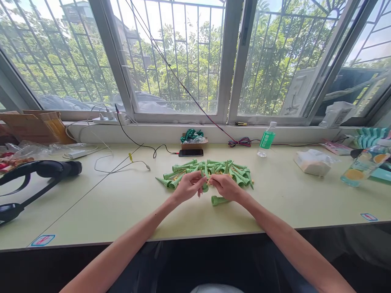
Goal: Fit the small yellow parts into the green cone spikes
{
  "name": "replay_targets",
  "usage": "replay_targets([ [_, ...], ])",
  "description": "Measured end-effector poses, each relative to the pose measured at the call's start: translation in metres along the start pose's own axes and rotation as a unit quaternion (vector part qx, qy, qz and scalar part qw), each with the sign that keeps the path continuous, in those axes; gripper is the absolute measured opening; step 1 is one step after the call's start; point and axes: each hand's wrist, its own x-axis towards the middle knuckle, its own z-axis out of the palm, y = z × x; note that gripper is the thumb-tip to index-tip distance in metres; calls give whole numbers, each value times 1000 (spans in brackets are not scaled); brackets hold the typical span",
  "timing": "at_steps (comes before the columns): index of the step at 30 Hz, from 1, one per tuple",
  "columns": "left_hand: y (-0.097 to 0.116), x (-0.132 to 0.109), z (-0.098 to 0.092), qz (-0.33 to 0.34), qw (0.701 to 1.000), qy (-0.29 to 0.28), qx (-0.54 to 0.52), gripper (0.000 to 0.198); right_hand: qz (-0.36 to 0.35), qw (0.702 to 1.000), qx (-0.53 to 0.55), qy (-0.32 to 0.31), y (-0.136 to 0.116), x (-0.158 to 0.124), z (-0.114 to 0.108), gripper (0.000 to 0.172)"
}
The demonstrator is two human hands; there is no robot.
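My left hand (188, 186) is closed around a green plastic spike (205, 188), held upright just above the table with its wide ring end down. Close beside it, my right hand (225, 187) is pinched near the spike's side; whatever lies between its fingertips is too small to make out. Behind both hands spreads a pile of similar green tapered spikes (183, 167), with small yellowish pieces showing among them. One loose spike (217, 200) lies under my right hand, its open round end facing left.
At the back are a phone (191, 152), a small cardboard box (194, 145) and coiled cables (240, 142). A green-labelled bottle (267, 139), tissue pack (314, 162) and patterned bottle (363, 169) stand right. A black headset (39, 169) lies left; a white cable (122, 163) crosses the table.
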Motion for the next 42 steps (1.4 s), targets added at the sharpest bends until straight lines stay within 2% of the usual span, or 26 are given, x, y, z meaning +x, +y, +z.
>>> replay_targets([
  [9, -5, -1, 0, 8, 1000, -1, -2, 29, 12, 1000, -21, -1, 0, 0, 0, 27],
  [23, -6, -4, 1, 34, 996, -4, 85, 23, 24, 999, -39, 2, 1, 0, -1, 32],
  [42, -10, -2, 1, 28, 996, 11, 88, 26, -7, 999, 38, 4, -1, 1, 0, 31],
])
